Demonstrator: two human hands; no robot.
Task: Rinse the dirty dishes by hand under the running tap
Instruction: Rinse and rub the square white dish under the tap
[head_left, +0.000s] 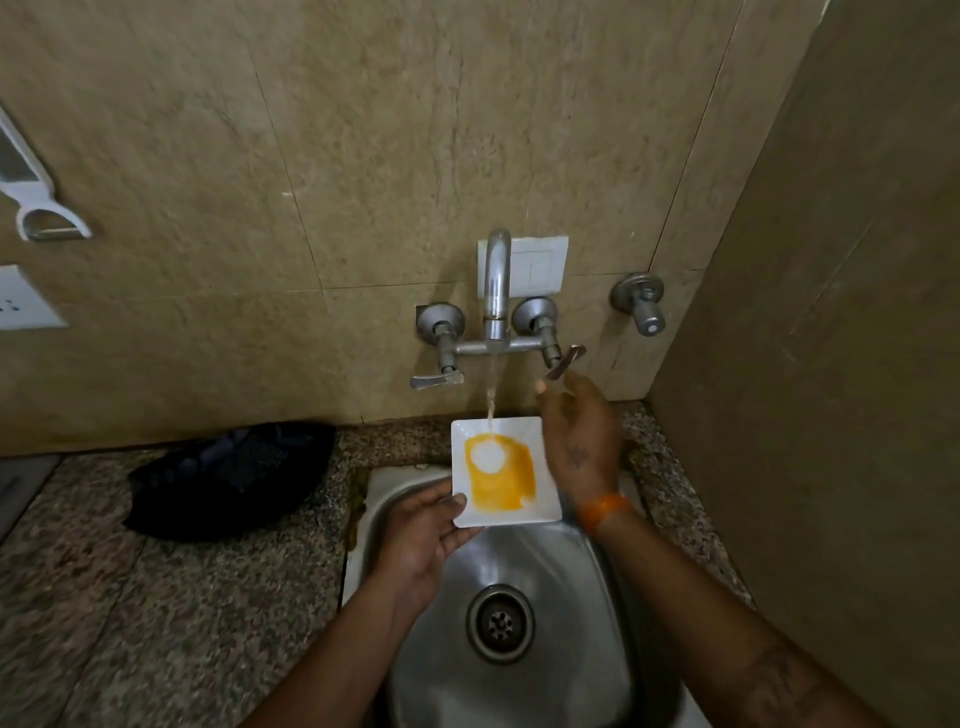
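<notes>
Over sink (519, 691), under tap (496, 291): left hand (423, 540) grips plate (506, 470) by near corner. Stream running, hits yellow stain; only small patch cleared, most remains. Right hand (579, 439) fingers loose at right lever (565, 361), grip uncertain. Rinse barely started.

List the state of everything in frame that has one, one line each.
Tap: running, stream lands on the plate.
Square white plate: dirty, yellow residue, a washed patch where the water hits.
Left hand: holds the plate's near-left corner.
Right hand: at the right tap lever; grip unclear.
Left tap lever: untouched.
Sink: drain open, no standing water.
</notes>
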